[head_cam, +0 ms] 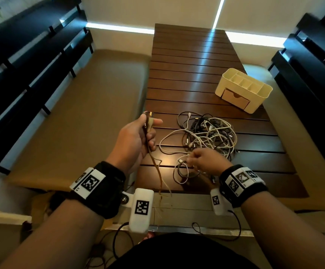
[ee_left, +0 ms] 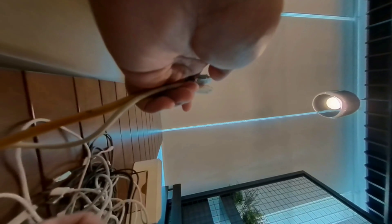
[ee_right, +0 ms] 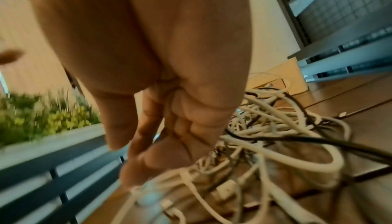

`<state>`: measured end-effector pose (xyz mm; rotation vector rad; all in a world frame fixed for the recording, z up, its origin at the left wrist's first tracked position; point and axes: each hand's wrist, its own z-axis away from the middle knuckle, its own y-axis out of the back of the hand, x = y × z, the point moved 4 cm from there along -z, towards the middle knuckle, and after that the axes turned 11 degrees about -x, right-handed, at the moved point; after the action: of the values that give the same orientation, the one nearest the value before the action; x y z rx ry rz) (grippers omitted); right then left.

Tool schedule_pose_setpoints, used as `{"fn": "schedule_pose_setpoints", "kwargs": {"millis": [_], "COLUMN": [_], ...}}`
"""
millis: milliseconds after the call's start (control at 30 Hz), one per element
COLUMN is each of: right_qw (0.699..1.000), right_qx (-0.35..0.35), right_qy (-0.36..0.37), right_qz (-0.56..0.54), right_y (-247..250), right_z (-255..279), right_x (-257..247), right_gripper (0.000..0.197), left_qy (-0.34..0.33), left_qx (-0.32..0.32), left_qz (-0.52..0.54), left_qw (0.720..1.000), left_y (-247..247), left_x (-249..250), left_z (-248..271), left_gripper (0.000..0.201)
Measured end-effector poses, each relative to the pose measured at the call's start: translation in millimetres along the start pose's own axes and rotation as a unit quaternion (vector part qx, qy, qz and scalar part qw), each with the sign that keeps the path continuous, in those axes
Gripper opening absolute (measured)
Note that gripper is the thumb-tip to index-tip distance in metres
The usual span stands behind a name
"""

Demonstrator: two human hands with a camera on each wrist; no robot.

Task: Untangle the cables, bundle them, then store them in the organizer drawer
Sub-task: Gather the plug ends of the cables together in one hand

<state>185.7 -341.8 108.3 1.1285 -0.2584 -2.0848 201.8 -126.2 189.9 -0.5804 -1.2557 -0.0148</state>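
L hand (head_cam: 136,140) fingers curled round a doubled cable (head_cam: 156,167), plugs poking out top by the thumb; cable hangs down past the near table edge. L hand is raised beside the table's left edge. R hand (head_cam: 206,162) fingertips pinch a white cable (ee_right: 184,175) at near edge of the tangle; wrist view blurry, exact grip hard to tell. Tangled pile of white + black cables (head_cam: 208,134) lies on slatted wood table (head_cam: 187,74), mid-right. Cream organizer (head_cam: 243,88) sits well beyond the pile, far right; its drawer (head_cam: 235,99) closed.
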Motion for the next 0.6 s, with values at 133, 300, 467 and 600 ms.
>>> {"fn": "schedule_pose_setpoints", "kwargs": {"millis": [133, 300, 467, 600], "right_qw": [0.998, 0.99, 0.988, 0.995], "right_qx": [-0.015, 0.062, 0.129, 0.079], "right_qy": [-0.031, 0.083, 0.074, 0.058], "right_qz": [0.061, -0.094, -0.039, 0.004], "right_y": [-12, 5, 31, 12], "right_z": [-22, -18, -15, -20], "right_x": [28, 18, 15, 15], "right_gripper": [0.025, 0.037, 0.012, 0.011], "left_qy": [0.015, -0.001, -0.003, -0.005], "left_qx": [-0.007, 0.004, -0.004, -0.011], "left_qz": [-0.016, -0.07, -0.079, -0.079], "left_qw": [1.0, 0.998, 0.997, 0.997], "left_y": [8, 11, 7, 2], "left_x": [-2, 0, -7, -9], "left_z": [-2, -5, -11, -13], "left_gripper": [0.052, 0.035, 0.029, 0.029]}}
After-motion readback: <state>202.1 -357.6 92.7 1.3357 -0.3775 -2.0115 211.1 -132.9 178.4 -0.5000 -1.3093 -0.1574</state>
